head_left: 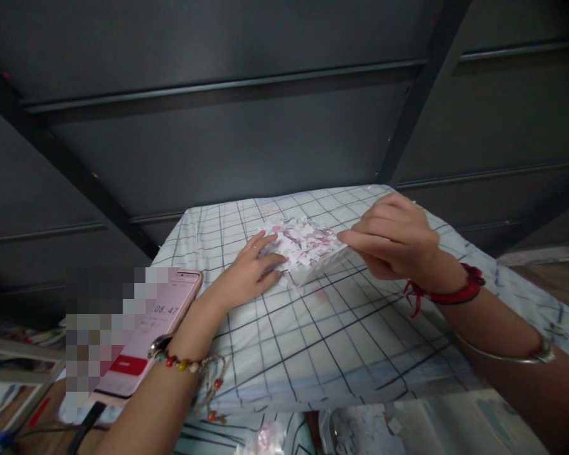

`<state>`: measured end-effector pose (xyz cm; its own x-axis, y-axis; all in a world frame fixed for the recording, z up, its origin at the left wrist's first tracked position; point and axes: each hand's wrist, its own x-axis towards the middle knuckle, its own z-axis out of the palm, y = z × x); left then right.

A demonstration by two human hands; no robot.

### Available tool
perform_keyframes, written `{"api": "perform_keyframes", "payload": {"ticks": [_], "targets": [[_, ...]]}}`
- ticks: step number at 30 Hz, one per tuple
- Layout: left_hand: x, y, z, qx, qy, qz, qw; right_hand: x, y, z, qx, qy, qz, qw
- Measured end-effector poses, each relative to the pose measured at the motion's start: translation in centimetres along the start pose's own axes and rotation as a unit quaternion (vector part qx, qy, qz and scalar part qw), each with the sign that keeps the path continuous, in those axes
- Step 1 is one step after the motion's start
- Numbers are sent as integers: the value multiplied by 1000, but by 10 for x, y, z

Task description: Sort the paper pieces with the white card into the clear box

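Note:
A small translucent white box (315, 268) sits on the checked cloth, heaped with torn paper scraps (298, 242) in white, pink and grey. My left hand (253, 265), a ring on one finger, rests at the box's left side. Its fingers are spread, and their tips touch the scraps and the near left edge. On the other side, my right hand (393, 237) is closed, thumb and forefinger pinching the box's right corner. The curled fingers hide exactly what lies between the fingertips.
The white cloth (284, 341) with dark grid lines covers the table, up against dark grey panels (246, 139). A pink phone (164, 316) showing a timer stands left of my forearm. Below the front edge are a clear container with scraps (360, 430) and a plastic bag (265, 439).

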<state>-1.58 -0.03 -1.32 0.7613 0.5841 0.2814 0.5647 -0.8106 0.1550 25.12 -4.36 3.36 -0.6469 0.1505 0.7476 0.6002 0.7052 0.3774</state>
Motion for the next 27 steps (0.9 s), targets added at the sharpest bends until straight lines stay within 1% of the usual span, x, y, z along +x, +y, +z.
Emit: {"api": "perform_keyframes", "payload": {"ticks": [3, 8, 11, 13, 18, 22, 27], "targets": [[-1, 0, 0, -4, 2, 0, 1000, 0, -1, -1, 8, 18, -2, 1000], [0, 0, 0, 0, 3, 6, 1000, 5, -9, -8, 28, 38, 14, 999], [0, 1, 1, 6, 3, 8, 1000, 8, -13, -8, 30, 31, -13, 999], [0, 1, 1, 6, 3, 5, 1000, 8, -11, -5, 17, 28, -29, 999], [0, 2, -1, 9, -12, -4, 1000, 4, -5, 3, -45, 28, -18, 998], [1, 1, -1, 10, -12, -2, 1000, 1, -2, 8, -70, 49, -23, 996], [1, 1, 0, 0, -14, -12, 1000, 3, -1, 7, -96, 76, -18, 992]]}}
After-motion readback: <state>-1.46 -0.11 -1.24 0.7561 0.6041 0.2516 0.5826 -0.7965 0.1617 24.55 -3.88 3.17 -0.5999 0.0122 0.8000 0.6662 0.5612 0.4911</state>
